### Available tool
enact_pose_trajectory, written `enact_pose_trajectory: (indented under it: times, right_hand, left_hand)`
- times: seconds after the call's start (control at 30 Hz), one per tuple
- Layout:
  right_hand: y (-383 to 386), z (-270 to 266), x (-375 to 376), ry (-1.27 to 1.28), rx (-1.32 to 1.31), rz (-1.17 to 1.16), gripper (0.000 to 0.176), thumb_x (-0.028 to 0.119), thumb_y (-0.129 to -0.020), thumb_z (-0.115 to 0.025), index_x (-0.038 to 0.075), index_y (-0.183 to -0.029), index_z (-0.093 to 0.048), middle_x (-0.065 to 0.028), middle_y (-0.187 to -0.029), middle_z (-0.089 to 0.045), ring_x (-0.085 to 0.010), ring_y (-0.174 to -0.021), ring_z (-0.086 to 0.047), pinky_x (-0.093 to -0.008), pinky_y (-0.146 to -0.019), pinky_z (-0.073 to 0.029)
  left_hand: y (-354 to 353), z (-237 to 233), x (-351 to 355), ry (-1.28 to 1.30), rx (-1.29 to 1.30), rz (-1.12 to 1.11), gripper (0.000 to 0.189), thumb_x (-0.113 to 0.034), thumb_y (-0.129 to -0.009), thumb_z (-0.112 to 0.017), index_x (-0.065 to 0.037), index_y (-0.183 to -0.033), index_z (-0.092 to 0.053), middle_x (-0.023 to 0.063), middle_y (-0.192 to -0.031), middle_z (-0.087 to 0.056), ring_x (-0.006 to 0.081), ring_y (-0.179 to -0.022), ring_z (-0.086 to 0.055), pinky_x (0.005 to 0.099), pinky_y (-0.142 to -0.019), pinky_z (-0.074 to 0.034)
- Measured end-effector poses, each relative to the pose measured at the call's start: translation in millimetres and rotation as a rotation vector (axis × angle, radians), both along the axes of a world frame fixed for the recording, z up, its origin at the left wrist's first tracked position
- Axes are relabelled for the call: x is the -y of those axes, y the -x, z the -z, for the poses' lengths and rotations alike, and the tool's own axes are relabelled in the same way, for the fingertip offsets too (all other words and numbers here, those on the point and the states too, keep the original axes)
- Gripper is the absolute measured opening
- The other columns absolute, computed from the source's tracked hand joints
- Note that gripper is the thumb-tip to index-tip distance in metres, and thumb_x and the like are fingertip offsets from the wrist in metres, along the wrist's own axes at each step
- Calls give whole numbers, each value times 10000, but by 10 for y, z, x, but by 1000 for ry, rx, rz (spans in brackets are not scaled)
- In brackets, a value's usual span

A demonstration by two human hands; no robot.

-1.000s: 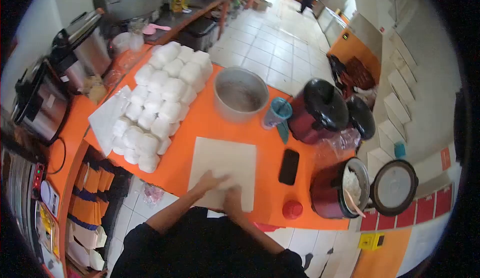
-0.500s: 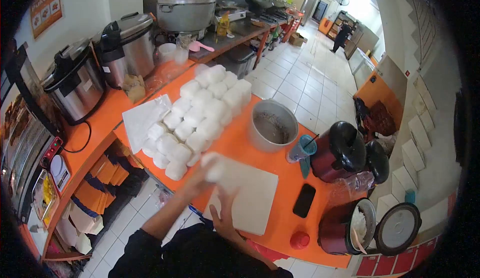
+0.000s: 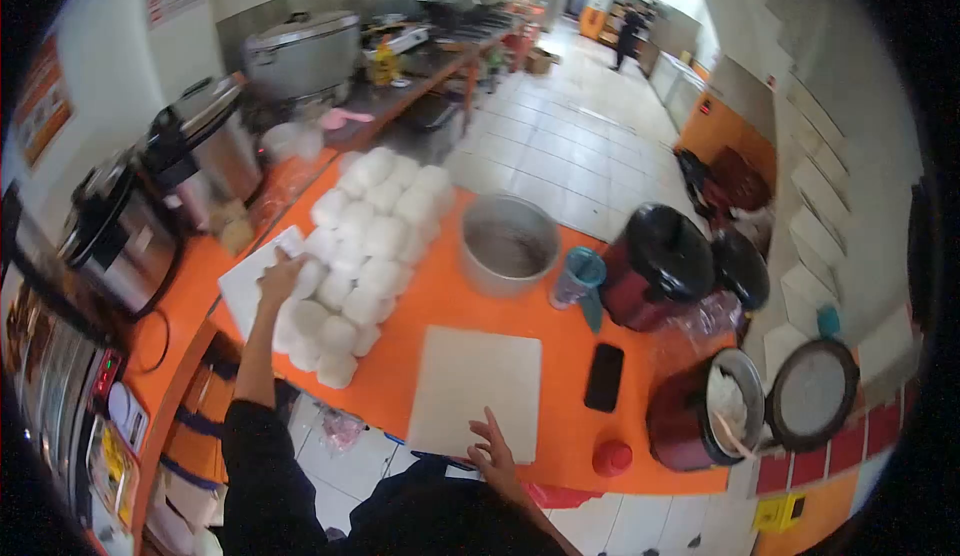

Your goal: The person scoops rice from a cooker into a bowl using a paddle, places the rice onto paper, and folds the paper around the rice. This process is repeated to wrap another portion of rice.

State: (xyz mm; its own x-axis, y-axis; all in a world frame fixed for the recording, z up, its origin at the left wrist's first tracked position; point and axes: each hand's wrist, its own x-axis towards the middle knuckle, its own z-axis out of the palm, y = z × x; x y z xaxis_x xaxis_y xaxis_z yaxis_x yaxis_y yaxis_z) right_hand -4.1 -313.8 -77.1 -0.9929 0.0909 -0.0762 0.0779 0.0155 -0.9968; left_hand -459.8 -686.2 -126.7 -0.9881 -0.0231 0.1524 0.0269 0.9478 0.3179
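A large pile of rounded white bundles (image 3: 383,233) stands on the orange table (image 3: 450,306), left of the metal pot. My left hand (image 3: 280,278) reaches to the pile's left side, over a flat white sheet (image 3: 238,286); its fingertips are blurred, and whether it grips anything does not show. Near the table's front edge, my right hand (image 3: 492,444) has its fingers spread at the lower edge of a stack of cream paper sheets (image 3: 478,376) and holds nothing.
A metal pot (image 3: 510,246), a teal cup (image 3: 578,278), a phone (image 3: 604,377), a red-capped item (image 3: 612,458) and an open rice cooker (image 3: 700,426) stand on the table. Closed cookers (image 3: 660,256) are at right. Another person (image 3: 627,38) stands far back.
My left hand has moved from above the paper stack to the pile's left side, no longer with the white bundle. My right hand has shifted right and its fingers are spread. The view has turned.
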Motion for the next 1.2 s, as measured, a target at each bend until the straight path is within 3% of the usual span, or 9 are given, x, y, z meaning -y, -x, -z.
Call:
enact_pose_trajectory:
  times: [0.1,0.37,0.5,0.57,0.7,0.9,1.0,1.1,1.2]
  right_hand:
    - [-207,-43,-244,-3,8,39,605,159,-905,-507,97,-1430,-213,-154,-1325,-418,-237,-1227,-398,-375,-982,-349]
    - [-1489,-970,-1919,-673,-104,287,560,94,-713,-591,47,-1262,-488,-137,-1274,-493,-285,-1216,-428,-379,-1021,-335]
    - [-1801,-1815,-2939,-1296,-63,795,225,73,-755,-624,56,-979,-624,-113,-991,-640,-294,-935,-577,-391,-809,-443]
    - [-1919,-1868,-3389,-1462,262,614,221,101,-741,-640,65,-958,-627,-100,-951,-647,-308,-915,-583,-402,-819,-436]
    - [-1979,-1454,-3960,-1649,441,142,235,150,-718,-657,71,-936,-626,-97,-893,-648,-312,-880,-597,-413,-843,-417]
    - [-2058,-1714,-4369,-1625,464,118,216,159,-723,-639,40,-897,-593,-145,-817,-626,-328,-879,-601,-455,-741,-474]
    - [-2075,-2298,-4571,-1319,557,53,231,198,-780,-586,-15,-867,-594,-215,-789,-615,-390,-820,-607,-478,-683,-473]
    - [-2061,-2391,-4784,-1170,669,-3,271,189,-800,-540,-68,-723,-580,-248,-690,-595,-384,-659,-601,-456,-595,-461]
    - [-2046,-2111,-4997,-1103,762,-119,297,171,-802,-521,-75,-638,-547,-197,-596,-572,-299,-528,-575,-412,-501,-444]
  left_hand:
    - [103,52,301,327,-304,227,336,-415,-922,-394,-259,-1139,-598,74,-1153,-575,381,-1045,-519,544,-828,-419]
    - [-631,-916,-1181,-350,-844,-35,377,-295,-928,-461,-43,-1208,-436,151,-1180,-478,287,-1097,-451,433,-950,-347]
    - [-2590,-1125,-3057,-590,-330,588,382,-191,-878,-490,11,-1197,-427,171,-1185,-455,258,-1117,-425,385,-998,-315]
    - [-3554,-1170,-3807,-516,281,997,354,-72,-773,-498,-44,-1125,-530,154,-1174,-480,269,-1118,-425,372,-1003,-307]
    - [-4513,-694,-4988,-188,53,1708,658,-406,-669,-713,-192,-1252,-493,150,-1296,-408,359,-1157,-431,504,-912,-370]
    - [-4680,-71,-5314,168,212,1669,747,-476,-634,-737,-203,-1276,-469,154,-1289,-419,358,-1160,-430,496,-958,-342]
    - [-4479,-363,-5396,-214,464,1775,760,-469,-660,-744,-132,-1277,-454,134,-1248,-474,312,-1127,-474,451,-934,-388]
    - [-4310,-1077,-5437,-899,998,1353,709,-451,-726,-711,-62,-1258,-449,106,-1217,-506,268,-1104,-503,380,-910,-429]
    - [-4093,-235,-5747,-1487,674,819,606,-336,-814,-649,-72,-1297,-397,95,-1228,-500,225,-1150,-470,356,-911,-430]
